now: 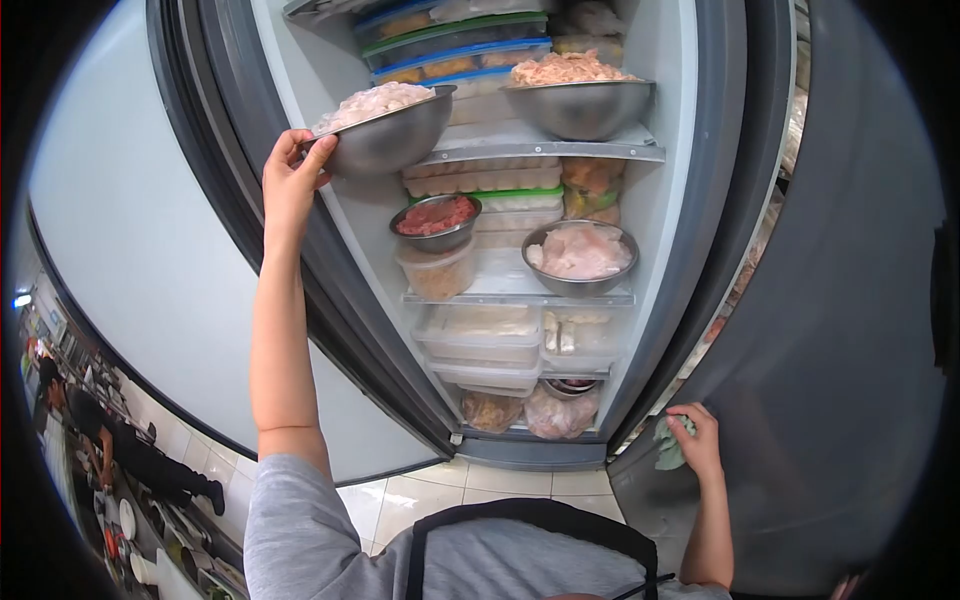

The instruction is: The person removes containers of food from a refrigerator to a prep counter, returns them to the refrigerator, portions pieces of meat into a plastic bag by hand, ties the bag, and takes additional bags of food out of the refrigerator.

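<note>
My left hand (300, 178) grips the rim of a steel bowl (392, 138) heaped with pale raw meat, at the left of the fridge's upper shelf (545, 152). The bowl tilts a little, its right side higher. Beside it on that shelf stands a second steel bowl (580, 105) with shredded pinkish meat. My right hand (699, 440) is low at the right, closed on a green cloth (670, 445), near the grey door (810, 380).
Lower shelves hold a bowl of red meat (437, 222) on a plastic tub (438, 272), a bowl of pale meat (579, 252), and lidded containers (478, 330). The left door (190, 250) stands open. Another person (125, 440) bends over a counter at far left.
</note>
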The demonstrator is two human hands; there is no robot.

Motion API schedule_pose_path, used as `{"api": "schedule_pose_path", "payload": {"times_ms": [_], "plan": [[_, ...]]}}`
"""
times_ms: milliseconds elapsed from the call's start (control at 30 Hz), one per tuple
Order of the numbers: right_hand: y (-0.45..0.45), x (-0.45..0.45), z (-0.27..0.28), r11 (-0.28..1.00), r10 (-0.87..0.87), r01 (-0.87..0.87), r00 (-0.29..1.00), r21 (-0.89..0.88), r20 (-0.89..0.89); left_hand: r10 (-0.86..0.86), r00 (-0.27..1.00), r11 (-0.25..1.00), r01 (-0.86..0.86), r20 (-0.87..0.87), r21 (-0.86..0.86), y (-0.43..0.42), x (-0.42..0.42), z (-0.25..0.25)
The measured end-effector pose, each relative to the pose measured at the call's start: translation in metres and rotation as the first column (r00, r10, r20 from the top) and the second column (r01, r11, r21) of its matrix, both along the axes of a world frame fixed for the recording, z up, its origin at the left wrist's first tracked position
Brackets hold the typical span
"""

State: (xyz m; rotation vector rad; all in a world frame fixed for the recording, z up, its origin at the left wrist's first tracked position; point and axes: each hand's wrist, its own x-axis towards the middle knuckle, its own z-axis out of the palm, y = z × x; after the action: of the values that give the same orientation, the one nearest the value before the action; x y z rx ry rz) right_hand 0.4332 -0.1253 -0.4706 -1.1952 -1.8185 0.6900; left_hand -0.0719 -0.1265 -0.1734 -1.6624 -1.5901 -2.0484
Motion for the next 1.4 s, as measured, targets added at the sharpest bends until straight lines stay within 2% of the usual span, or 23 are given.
{"api": "schedule_pose_path", "payload": {"times_ms": [200,333,433,500,667,767,833,867,933,1000,1067,1100,1167,1200,1267,1400], "plan": [[0.003,-0.007,-0.004,1.0,0.027,-0.028,1.0,-0.001,-0.007,0.092,0.994,0.992,-0.097,-0.05,-0.086,0.004,0.004,0.005],[0.003,-0.003,-0.006,0.999,0.029,-0.03,0.999,0.025,0.025,0.108,0.993,0.993,-0.111,-0.047,-0.044,0.021,0.0,0.012],[-0.001,-0.001,0.001,0.999,0.008,-0.01,0.999,0.04,0.05,0.152,0.985,0.979,-0.161,-0.078,-0.127,0.038,-0.001,0.015],[-0.004,-0.001,0.006,0.999,-0.004,0.002,0.999,0.036,0.053,0.229,0.966,0.955,-0.246,-0.117,-0.165,0.048,0.004,0.017],[-0.011,0.003,0.0,0.998,-0.034,0.03,0.997,0.061,0.063,0.312,0.926,0.936,-0.338,-0.213,-0.097,0.054,0.004,0.019],[-0.017,0.008,-0.001,0.995,-0.072,0.065,0.991,0.073,0.11,0.355,0.892,0.897,-0.41,-0.281,-0.166,0.037,0.02,0.029],[-0.02,0.011,0.0,0.993,-0.108,0.103,0.99,0.054,0.095,0.576,0.612,0.73,-0.683,-0.542,0.005,0.026,0.032,0.038],[-0.02,0.013,0.001,0.993,-0.112,0.107,0.989,0.056,0.094,0.575,0.613,0.732,-0.681,-0.541,0.007,0.028,0.036,0.045],[-0.02,0.016,0.001,0.99,-0.131,0.126,0.987,0.057,0.096,0.639,0.515,0.75,-0.583,-0.572,0.312,0.042,0.039,0.063],[-0.018,0.014,0.003,0.99,-0.127,0.12,0.988,0.068,0.092,0.631,0.398,0.762,-0.48,-0.665,0.435,0.087,0.029,0.085],[-0.017,0.011,0.002,0.99,-0.127,0.12,0.988,0.079,0.086,0.575,0.301,0.761,-0.538,-0.761,0.362,0.124,0.035,0.106],[-0.018,0.01,0.002,0.989,-0.126,0.118,0.989,0.092,0.083,0.573,0.304,0.764,-0.533,-0.761,0.362,0.14,0.034,0.116],[-0.017,0.009,-0.002,0.986,-0.133,0.125,0.988,0.107,0.073,0.5,0.14,0.752,-0.559,-0.854,0.349,0.167,0.035,0.134],[-0.018,0.01,-0.005,0.986,-0.141,0.132,0.986,0.104,0.086,0.502,0.14,0.755,-0.552,-0.853,0.354,0.177,0.036,0.142],[-0.02,0.013,-0.009,0.984,-0.157,0.147,0.983,0.105,0.09,0.35,0.129,0.729,-0.659,-0.928,0.184,0.19,0.038,0.154],[-0.025,0.021,-0.015,0.979,-0.189,0.182,0.979,0.091,0.074,0.418,0.107,0.706,-0.663,-0.902,0.248,0.198,0.043,0.157]]}}
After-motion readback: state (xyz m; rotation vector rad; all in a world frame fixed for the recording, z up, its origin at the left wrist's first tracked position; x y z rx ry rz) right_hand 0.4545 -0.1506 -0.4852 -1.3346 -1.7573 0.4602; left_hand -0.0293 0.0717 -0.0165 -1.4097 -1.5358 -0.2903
